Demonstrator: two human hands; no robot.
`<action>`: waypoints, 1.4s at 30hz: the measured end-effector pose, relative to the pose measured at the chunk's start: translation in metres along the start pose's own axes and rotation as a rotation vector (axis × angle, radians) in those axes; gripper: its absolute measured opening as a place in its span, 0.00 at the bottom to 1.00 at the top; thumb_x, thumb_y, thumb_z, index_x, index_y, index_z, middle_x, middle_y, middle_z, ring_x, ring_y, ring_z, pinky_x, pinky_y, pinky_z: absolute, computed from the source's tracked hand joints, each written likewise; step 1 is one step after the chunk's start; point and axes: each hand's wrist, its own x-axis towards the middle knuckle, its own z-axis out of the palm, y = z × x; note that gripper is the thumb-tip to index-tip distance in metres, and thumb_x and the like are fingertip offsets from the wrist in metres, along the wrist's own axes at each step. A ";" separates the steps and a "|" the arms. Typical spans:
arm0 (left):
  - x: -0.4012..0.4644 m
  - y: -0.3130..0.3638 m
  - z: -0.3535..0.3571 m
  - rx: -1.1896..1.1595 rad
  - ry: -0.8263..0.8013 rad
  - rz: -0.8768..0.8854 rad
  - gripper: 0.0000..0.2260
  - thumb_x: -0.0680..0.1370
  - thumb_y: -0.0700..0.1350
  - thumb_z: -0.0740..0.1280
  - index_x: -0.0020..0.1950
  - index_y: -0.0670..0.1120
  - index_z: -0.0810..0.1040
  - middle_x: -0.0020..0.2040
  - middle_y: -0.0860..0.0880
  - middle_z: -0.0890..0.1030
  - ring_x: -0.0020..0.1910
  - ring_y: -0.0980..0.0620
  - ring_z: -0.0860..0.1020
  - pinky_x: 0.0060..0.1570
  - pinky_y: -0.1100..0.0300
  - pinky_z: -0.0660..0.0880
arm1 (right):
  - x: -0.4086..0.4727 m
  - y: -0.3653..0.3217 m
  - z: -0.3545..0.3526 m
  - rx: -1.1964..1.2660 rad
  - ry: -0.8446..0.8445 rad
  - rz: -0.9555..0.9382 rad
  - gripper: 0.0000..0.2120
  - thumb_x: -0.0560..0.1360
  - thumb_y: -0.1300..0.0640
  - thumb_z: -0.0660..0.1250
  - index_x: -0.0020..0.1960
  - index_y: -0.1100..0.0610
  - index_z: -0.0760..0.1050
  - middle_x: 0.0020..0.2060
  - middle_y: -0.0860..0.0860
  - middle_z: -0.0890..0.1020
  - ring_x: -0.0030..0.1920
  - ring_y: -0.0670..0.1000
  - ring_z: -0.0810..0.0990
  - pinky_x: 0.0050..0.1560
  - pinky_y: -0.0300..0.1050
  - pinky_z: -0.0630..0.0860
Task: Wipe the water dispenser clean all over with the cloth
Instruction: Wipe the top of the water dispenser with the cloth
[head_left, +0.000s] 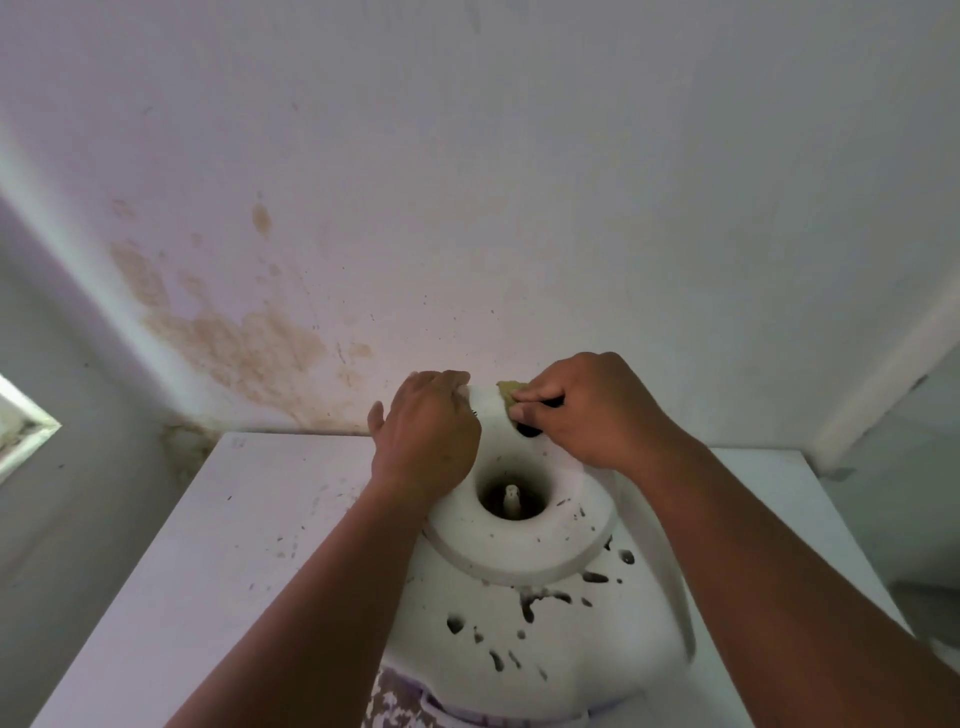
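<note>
1. The water dispenser stands low in the middle of the view, against a stained white wall. It is white, with dark spots on its top.
2. On the top of it sits a round white collar with a deep hole and a small spike inside.
3. The left hand reaches forward with the arm almost straight. Its palm lies on the far left edge of the collar, and the fingers bend over the back rim, so it grasps the collar.
4. The right hand also reaches forward, knuckles up, at the far right edge of the collar.
5. Its fingers are curled and pinch a small yellowish cloth, which touches the back rim.
6. A white surface lies on the left of the dispenser.
</note>
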 end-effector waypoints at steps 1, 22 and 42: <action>0.001 0.001 0.000 0.011 -0.008 -0.003 0.18 0.85 0.50 0.52 0.70 0.57 0.75 0.72 0.55 0.73 0.74 0.51 0.68 0.77 0.37 0.55 | 0.003 -0.004 0.003 -0.012 -0.005 -0.003 0.08 0.76 0.44 0.73 0.54 0.42 0.86 0.51 0.41 0.87 0.54 0.47 0.82 0.61 0.54 0.76; -0.001 0.000 -0.002 -0.020 0.054 -0.003 0.16 0.84 0.57 0.57 0.66 0.57 0.79 0.68 0.56 0.77 0.68 0.51 0.73 0.70 0.42 0.69 | 0.013 -0.003 -0.010 -0.020 -0.052 0.065 0.05 0.77 0.49 0.73 0.47 0.46 0.88 0.47 0.39 0.87 0.42 0.39 0.82 0.47 0.37 0.80; 0.000 -0.001 0.003 -0.033 0.104 -0.023 0.15 0.84 0.57 0.57 0.64 0.59 0.80 0.66 0.57 0.79 0.67 0.51 0.74 0.69 0.44 0.68 | -0.053 -0.010 -0.002 -0.121 0.149 0.147 0.16 0.69 0.49 0.79 0.57 0.45 0.85 0.55 0.42 0.85 0.56 0.47 0.82 0.64 0.49 0.75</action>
